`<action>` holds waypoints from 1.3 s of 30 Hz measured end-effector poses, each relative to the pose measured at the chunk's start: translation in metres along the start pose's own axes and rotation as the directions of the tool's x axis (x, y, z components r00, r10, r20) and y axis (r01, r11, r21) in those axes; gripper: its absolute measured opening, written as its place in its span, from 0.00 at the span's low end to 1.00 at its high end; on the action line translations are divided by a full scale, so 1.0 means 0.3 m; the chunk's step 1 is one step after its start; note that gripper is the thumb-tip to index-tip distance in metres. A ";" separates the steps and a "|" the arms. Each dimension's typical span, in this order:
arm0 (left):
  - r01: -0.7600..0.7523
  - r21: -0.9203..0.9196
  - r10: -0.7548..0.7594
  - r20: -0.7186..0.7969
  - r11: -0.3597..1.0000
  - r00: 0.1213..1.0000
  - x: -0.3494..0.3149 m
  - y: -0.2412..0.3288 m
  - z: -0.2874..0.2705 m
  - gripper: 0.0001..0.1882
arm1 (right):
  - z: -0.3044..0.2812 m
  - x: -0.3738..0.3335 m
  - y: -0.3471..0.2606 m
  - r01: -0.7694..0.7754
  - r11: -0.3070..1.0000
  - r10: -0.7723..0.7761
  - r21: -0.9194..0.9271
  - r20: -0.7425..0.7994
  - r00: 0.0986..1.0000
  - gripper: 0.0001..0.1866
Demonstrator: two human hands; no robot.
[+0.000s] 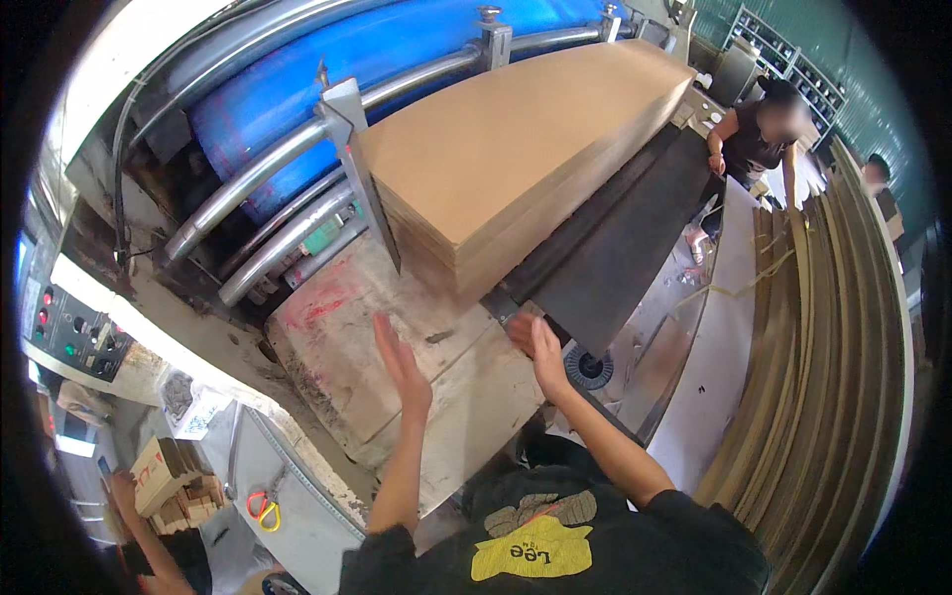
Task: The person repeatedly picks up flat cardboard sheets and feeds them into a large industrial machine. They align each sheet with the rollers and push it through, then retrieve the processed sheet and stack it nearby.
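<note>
A tall stack of brown cardboard sheets [526,139] stands against the metal guides of a machine with a wide blue roller [397,69]. In front of the stack lies a worn, pale board [377,307] with red smears. Above this board my left hand [402,365] is held up, its fingers stretched out and nothing in it. My right hand [538,347] is at the board's right edge, near the stack's front corner, fingers apart and slightly bent, partly blurred. Neither hand touches the stack.
A dark flat bed [615,248] runs along the stack's right side. Many cardboard sheets [813,347] stand at the far right, where a co-worker [759,139] reaches toward them. Left are a control panel [74,327], a red-and-yellow looped item [263,511] and another person's arm [144,526].
</note>
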State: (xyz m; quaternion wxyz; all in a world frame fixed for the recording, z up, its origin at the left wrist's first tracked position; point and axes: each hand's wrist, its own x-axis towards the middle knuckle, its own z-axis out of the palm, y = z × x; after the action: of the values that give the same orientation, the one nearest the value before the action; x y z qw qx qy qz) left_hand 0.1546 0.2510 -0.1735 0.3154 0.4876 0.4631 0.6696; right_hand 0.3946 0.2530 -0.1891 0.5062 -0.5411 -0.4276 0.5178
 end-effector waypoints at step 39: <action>-0.210 0.034 0.213 -0.219 0.977 0.952 0.402 -0.044 0.428 0.57 | -0.011 0.880 -0.244 0.571 0.793 -0.580 -0.213 -0.554 0.598 0.41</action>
State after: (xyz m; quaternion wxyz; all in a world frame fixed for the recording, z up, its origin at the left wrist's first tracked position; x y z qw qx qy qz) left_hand 0.2361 0.4015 -0.1300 0.1858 0.4582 0.4439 0.7473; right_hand 0.4284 0.5220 -0.1503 0.7489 -0.5112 -0.4018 0.1280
